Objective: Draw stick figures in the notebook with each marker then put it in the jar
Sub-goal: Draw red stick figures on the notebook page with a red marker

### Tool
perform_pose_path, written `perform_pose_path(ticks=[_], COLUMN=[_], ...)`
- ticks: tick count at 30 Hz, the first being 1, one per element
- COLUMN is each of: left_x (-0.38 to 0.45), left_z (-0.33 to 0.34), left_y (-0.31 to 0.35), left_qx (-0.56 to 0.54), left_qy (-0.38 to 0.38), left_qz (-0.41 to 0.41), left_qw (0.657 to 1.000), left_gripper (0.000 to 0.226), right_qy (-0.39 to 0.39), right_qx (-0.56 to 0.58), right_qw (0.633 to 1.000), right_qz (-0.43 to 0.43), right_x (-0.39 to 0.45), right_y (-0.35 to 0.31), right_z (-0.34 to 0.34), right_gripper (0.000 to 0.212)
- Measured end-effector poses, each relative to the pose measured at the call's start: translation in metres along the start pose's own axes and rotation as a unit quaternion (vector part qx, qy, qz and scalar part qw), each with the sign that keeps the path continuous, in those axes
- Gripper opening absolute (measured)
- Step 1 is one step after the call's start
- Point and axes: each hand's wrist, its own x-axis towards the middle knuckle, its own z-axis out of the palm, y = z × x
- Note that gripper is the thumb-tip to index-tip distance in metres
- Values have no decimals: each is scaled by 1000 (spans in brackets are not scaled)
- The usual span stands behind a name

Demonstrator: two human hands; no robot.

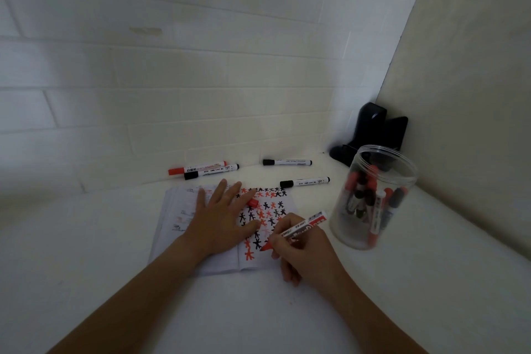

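From the head camera I see my left hand (pixel 221 218) lying flat on the open notebook (pixel 184 210), fingers straight and spread, which I read as pinning the pages so they don't shift under the pen. A red cap (pixel 253 203) sits at its fingertips, presumably kept there for recapping. My right hand (pixel 301 247) pinches the uncapped red marker (pixel 298 228) in a writing grip, tip touching the right-hand page near its lower edge, where red and black stick figures (pixel 264 214) already fill the rows. The clear jar (pixel 344 227) stands just beside the notebook toward the desk's right edge, several markers inside, near enough for a short drop. Four capped markers lie along the desk's far edge: a red one (pixel 198 168) and three black-capped ones (pixel 211 171) (pixel 287 162) (pixel 304 182), apparently not yet used.
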Motion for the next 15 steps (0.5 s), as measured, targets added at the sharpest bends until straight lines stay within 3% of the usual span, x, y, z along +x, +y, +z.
perform_pose_path(ticks=[15], left_x=[2], left_z=[2], left_y=[-2], left_qx=[1], left_qy=[0], left_qz=[0], left_qw=[1000], left_gripper=[86], right_qy=[15], right_qx=[-60], right_qw=[998], right_qz=[18], right_x=[2], right_y=[5], right_z=[2], right_gripper=[18])
